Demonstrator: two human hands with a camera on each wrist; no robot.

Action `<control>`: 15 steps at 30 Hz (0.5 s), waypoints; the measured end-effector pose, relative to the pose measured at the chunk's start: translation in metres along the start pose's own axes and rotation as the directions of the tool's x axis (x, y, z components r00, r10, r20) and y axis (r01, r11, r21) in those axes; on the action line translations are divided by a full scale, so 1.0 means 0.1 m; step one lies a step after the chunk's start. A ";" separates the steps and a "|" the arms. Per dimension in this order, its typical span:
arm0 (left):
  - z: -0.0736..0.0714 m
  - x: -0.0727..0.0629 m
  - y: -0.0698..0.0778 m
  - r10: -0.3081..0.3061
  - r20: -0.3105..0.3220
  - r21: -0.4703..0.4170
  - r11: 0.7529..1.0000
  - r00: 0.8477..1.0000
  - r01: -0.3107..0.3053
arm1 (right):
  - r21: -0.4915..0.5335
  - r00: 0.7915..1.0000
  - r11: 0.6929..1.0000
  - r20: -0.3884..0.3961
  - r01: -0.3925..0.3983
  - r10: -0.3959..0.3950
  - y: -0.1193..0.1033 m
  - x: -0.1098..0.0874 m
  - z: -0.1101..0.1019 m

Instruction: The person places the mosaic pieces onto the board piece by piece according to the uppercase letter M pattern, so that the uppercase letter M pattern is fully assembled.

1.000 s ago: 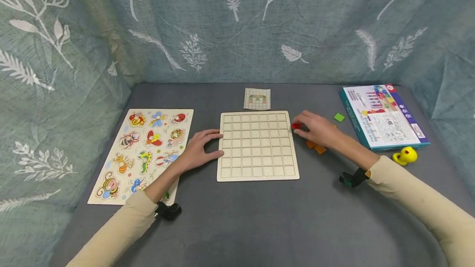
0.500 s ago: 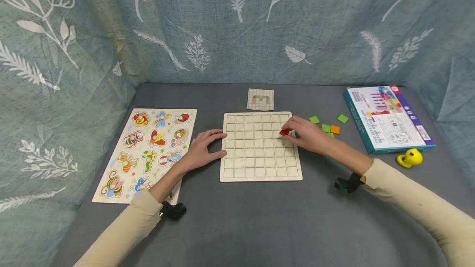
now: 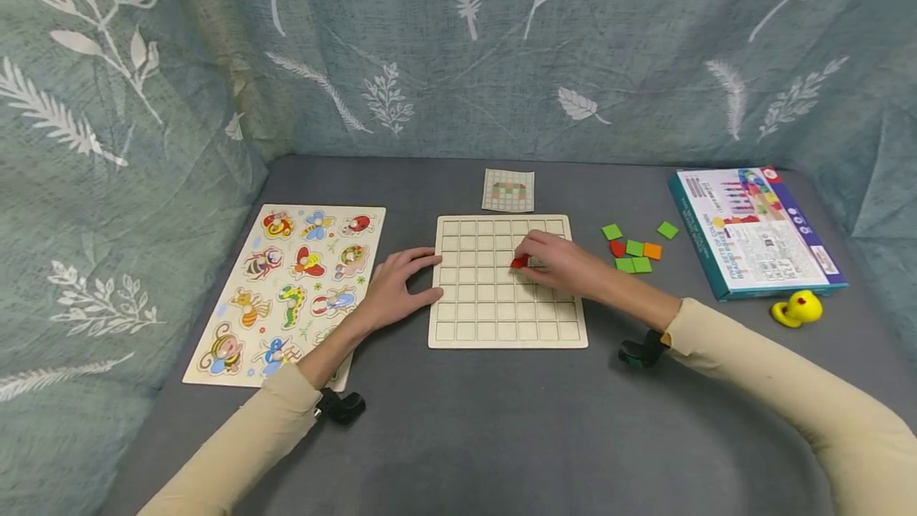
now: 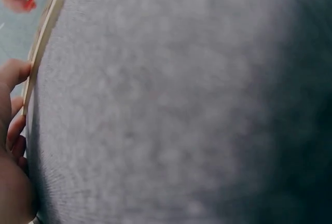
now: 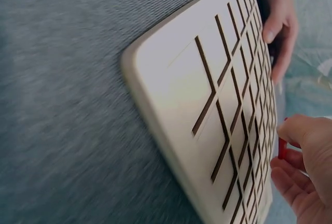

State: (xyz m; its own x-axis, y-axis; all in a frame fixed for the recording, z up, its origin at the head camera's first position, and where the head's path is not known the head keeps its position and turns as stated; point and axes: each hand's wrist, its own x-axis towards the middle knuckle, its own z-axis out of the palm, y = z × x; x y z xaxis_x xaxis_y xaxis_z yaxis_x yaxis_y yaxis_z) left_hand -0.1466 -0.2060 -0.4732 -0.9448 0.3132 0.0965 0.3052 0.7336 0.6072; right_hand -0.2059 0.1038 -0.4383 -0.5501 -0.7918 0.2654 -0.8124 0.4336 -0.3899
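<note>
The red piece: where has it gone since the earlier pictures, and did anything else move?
The right hand has carried the red piece leftward, from just off the right edge of the board to near its middle, still pinching it. With that hand moved away, the loose tiles now show fully. The left hand stays at the board's left edge; the card, box and duck stay put.

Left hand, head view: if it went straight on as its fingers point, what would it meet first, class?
The pale wooden grid board: the left hand seems to touch its left edge, though whether it would push or slide over is unclear.
</note>
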 end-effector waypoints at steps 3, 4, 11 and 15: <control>0.02 0.00 0.01 0.000 -0.025 0.009 1.000 1.000 0.001 | -0.008 0.999 0.999 -0.008 0.044 -0.044 -0.02 0.10 0.06; 0.02 0.00 0.02 -0.001 -0.034 0.009 1.000 0.999 0.002 | -0.014 0.999 0.999 -0.005 0.053 -0.053 -0.03 0.14 0.07; 0.02 0.00 0.04 -0.012 -0.092 0.002 1.000 0.996 0.012 | -0.049 0.998 0.998 0.052 0.033 -0.030 -0.10 0.43 0.15; 0.04 -0.02 0.04 -0.035 -0.091 0.001 0.999 0.995 0.035 | -0.066 0.998 0.998 0.065 0.019 -0.015 -0.13 0.53 0.20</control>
State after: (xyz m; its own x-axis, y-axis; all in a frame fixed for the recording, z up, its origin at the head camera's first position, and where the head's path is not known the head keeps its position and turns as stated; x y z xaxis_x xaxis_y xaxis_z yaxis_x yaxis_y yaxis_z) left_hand -0.1433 -0.2011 -0.4736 -0.9618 0.2312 0.1469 0.2721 0.7447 0.6094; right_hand -0.2202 0.0477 -0.4372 -0.5242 -0.8246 0.2129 -0.8337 0.4458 -0.3258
